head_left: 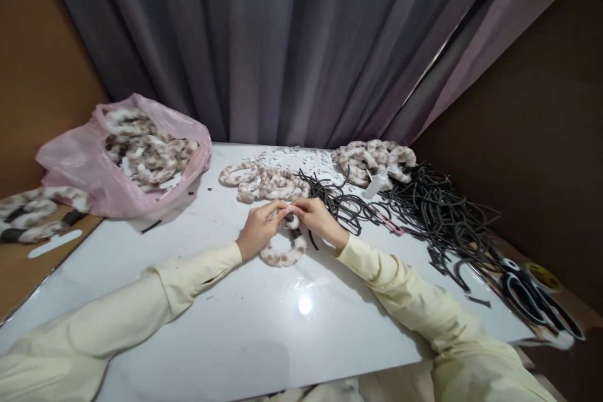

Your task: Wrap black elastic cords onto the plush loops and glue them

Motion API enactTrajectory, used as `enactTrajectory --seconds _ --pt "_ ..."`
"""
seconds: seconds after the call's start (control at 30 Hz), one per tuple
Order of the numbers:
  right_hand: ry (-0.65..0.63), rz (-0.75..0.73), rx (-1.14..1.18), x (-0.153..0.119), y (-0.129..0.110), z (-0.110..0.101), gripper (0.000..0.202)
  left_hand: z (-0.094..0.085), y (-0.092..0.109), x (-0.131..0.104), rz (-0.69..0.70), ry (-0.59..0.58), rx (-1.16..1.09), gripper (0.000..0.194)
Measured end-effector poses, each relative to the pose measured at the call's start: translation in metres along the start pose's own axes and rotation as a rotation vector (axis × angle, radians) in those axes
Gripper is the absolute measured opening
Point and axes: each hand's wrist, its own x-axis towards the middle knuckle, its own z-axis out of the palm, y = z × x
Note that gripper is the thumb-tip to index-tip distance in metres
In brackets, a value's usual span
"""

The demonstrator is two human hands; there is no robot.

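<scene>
In the head view, my left hand [258, 230] and my right hand [321, 221] meet above the middle of the table. Thumb and fingers of each are pinched together at the upper end of a furry ring [284, 257], a plush tube of white with brown spots. Dark bands show at the ring's upper ends, right by my fingertips; the exact grip point is partly hidden. The lower curve of the ring lies on the white table [226, 326]. Just beyond my hands is a pile of similar furry tubes [271, 185].
A pink plastic bag [200, 138] full of furry tubes stands at left, with more furry rings [44, 204] beside it. Black cords [433, 207] spread across the right, near a pink-handled tool [390, 223], another furry pile [372, 160], black-handled scissors [521, 298] and a yellow tape roll [544, 276].
</scene>
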Motion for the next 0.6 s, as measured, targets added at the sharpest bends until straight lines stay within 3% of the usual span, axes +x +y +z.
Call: enactTrajectory --seconds 0.23,0.33,0.47,0.6 --pt "0.02 -0.031 -0.03 -0.001 -0.003 0.001 0.022 0.0 0.0 0.001 -0.122 -0.012 -0.053 0.023" --pt "0.126 -0.071 -0.073 -0.004 -0.006 0.001 0.012 0.001 0.0 0.002 -0.194 0.022 -0.12 0.02" --pt "0.298 -0.147 -0.135 -0.014 -0.019 0.003 0.019 0.001 -0.003 0.005 -0.31 0.109 -0.289 0.018" --pt "0.225 -0.229 -0.14 -0.028 -0.04 0.006 0.024 0.005 -0.008 0.007 -0.385 0.207 -0.411 0.022"
